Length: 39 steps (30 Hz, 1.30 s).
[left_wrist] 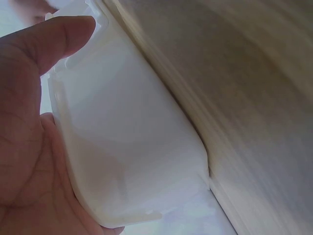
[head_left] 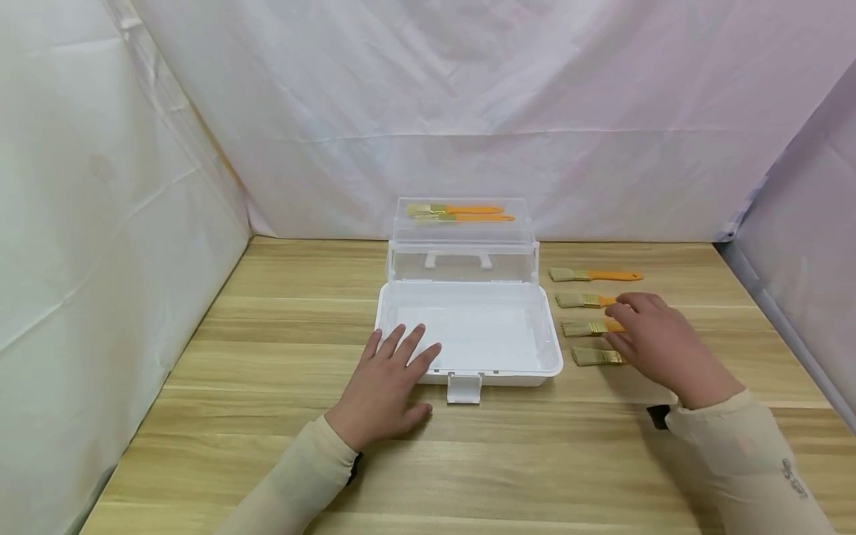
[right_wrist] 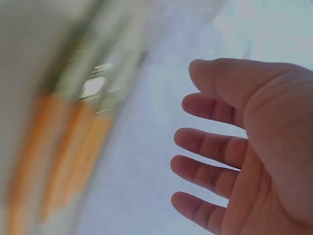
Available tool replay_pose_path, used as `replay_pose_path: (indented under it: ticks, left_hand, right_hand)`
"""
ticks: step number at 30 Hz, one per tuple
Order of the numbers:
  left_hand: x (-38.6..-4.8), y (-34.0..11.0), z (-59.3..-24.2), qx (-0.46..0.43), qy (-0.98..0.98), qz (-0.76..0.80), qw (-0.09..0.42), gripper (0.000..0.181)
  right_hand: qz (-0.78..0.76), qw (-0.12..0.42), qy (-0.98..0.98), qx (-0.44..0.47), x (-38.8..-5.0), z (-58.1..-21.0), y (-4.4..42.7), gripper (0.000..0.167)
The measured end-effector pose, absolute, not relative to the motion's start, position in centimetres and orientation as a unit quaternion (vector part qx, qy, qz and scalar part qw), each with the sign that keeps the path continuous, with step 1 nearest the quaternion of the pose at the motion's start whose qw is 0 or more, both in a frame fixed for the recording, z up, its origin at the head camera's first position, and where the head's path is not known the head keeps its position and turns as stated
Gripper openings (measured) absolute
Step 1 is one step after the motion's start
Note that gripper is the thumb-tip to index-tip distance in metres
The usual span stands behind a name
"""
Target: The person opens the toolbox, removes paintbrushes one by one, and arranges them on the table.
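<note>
An open white plastic box stands on the table with its clear lid tipped up behind. My left hand rests over its front left corner, fingers spread and thumb outside the front wall; in the left wrist view the thumb lies beside the white side wall. To the right of the box, several paintbrushes with orange handles lie in a column, bristles toward the box. My right hand is above the nearer brushes and hides their handles. Its fingers are apart and hold nothing in the right wrist view.
Two more paintbrushes lie at the raised clear lid. A white latch hangs from the box front, and a white handle shows behind the box. White cloth walls surround the wooden table.
</note>
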<state>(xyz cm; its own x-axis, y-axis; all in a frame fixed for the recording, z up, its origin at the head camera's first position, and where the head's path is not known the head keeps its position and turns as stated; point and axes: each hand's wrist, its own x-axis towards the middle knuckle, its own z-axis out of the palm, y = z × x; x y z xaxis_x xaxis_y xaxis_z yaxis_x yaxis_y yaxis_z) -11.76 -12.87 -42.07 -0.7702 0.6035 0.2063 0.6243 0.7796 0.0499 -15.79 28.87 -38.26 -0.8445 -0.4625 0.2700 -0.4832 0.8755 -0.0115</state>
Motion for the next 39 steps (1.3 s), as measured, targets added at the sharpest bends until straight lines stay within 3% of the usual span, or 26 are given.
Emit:
replay_pose_path:
  ticks: [7,16,26,33,39]
  left_hand:
    - [-11.8,-12.9,-42.0,-0.327,-0.939,-0.056,0.092,0.081]
    - [-11.8,-12.9,-41.8,-0.327,-0.939,-0.059,0.09,0.08]
    - [-12.0,-12.9,-41.9,-0.331,-0.938,-0.052,0.091,0.08]
    - [-11.9,-12.9,-41.8,-0.33,-0.939,-0.05,0.083,0.079]
    - [-11.8,-12.8,-41.8,-0.329,-0.939,-0.052,0.083,0.079]
  right_hand:
    - [0.036,0.185,-0.934,0.304,-17.0,-33.2,25.3,0.042]
    - [0.002,0.129,-0.946,0.297,-19.5,-29.6,20.9,0.05]
    - [-0.065,0.091,-0.943,0.314,-23.4,-28.4,17.5,0.06]
    - [-0.083,0.031,-0.944,0.318,-27.7,-29.4,16.8,0.063]
    - [-0.078,0.012,-0.947,0.313,-29.6,-30.2,16.4,0.063]
